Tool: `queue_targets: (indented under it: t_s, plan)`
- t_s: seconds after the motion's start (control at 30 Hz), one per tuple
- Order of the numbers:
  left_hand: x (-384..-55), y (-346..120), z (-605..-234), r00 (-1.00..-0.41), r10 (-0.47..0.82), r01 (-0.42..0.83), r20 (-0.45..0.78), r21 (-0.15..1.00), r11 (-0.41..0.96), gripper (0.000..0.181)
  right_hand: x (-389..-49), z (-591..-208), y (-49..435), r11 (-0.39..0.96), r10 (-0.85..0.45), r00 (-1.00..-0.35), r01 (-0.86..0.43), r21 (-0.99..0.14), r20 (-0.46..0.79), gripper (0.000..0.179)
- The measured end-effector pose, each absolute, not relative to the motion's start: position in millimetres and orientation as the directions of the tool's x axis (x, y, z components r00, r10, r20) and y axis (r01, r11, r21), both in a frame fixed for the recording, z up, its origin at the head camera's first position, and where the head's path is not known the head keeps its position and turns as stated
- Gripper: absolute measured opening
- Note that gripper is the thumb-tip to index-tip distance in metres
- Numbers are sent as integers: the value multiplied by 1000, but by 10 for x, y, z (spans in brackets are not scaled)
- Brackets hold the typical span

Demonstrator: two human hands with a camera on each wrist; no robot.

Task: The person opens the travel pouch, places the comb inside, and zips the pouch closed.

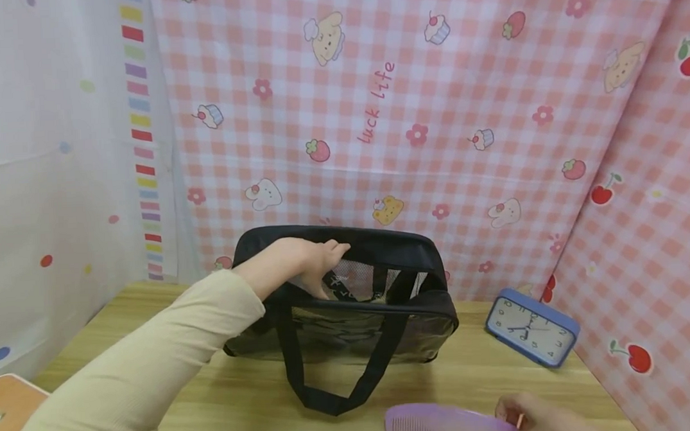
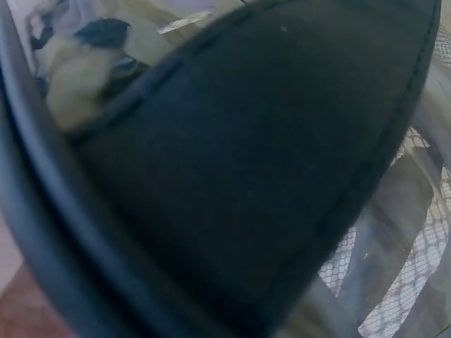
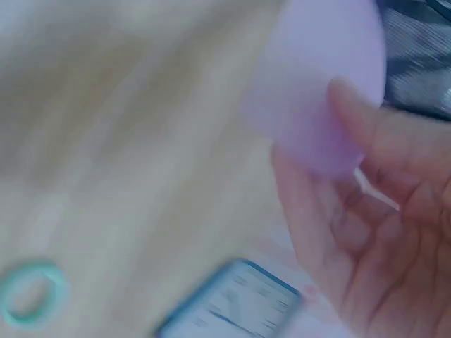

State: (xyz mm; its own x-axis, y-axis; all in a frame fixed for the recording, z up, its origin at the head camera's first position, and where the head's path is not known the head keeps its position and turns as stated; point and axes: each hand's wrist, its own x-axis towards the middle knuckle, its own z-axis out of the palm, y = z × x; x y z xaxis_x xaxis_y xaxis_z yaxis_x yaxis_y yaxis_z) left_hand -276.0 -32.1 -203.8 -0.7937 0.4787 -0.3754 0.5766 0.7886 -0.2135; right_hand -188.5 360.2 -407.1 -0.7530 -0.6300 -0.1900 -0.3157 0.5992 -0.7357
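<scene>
From the head view, we see a black bag (image 1: 350,334) with see-through sides standing on the wooden table (image 1: 214,401), its mouth facing up and one black strap (image 1: 336,405) lying forward over the tabletop. A left hand (image 1: 317,262), its arm in a pale sleeve (image 1: 144,378), is at the left half of that mouth. Its thumb points down by the front rim, apart from the fingers, which extend to the right. Low on the right, well apart from it, a right hand (image 1: 533,416) pinches one end of a purple comb (image 1: 441,420), which is in front of the bag with its teeth to the left and down. A blue clock (image 1: 532,329) sits to the right of the bag, and a pink checked cloth (image 1: 461,95) hangs behind.

From the left wrist, we look closely at dark fabric (image 2: 261,162) of the bag, with white mesh (image 2: 416,282) at the right; we cannot tell from here how the fingers lie.

From the right wrist, we see the comb between thumb and fingers, clamped at its end and partly blurred. The clock shows below, a green ring (image 3: 58,296) lies at lower left, and part of the bag is at upper right.
</scene>
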Motion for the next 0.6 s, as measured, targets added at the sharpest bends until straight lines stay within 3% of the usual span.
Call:
queue_targets:
  t_s: [0.07, 0.27, 0.47, 0.6]
  plan:
    - [-2754, -334, -2040, -795, 483, 576, -367, -208, 790, 95, -1781, -3732, 3546, 639, -632, -767, -432, -636, -114, 8]
    - [-2762, -353, -2055, -792, 501, 581, -349, -175, 795, 96, -1684, -3065, 3556, 720, -589, -808, -522, -458, -6, 8]
    - [-2776, -355, -2062, -786, 520, 595, -335, -183, 783, 96, -1741, -2667, 3720, 937, -302, -953, -297, -183, -3, 11]
    - [-2780, -351, -2063, -783, 525, 598, -333, -175, 782, 96, -1785, -2408, 3753, 983, -141, -988, -147, -105, 68, 15]
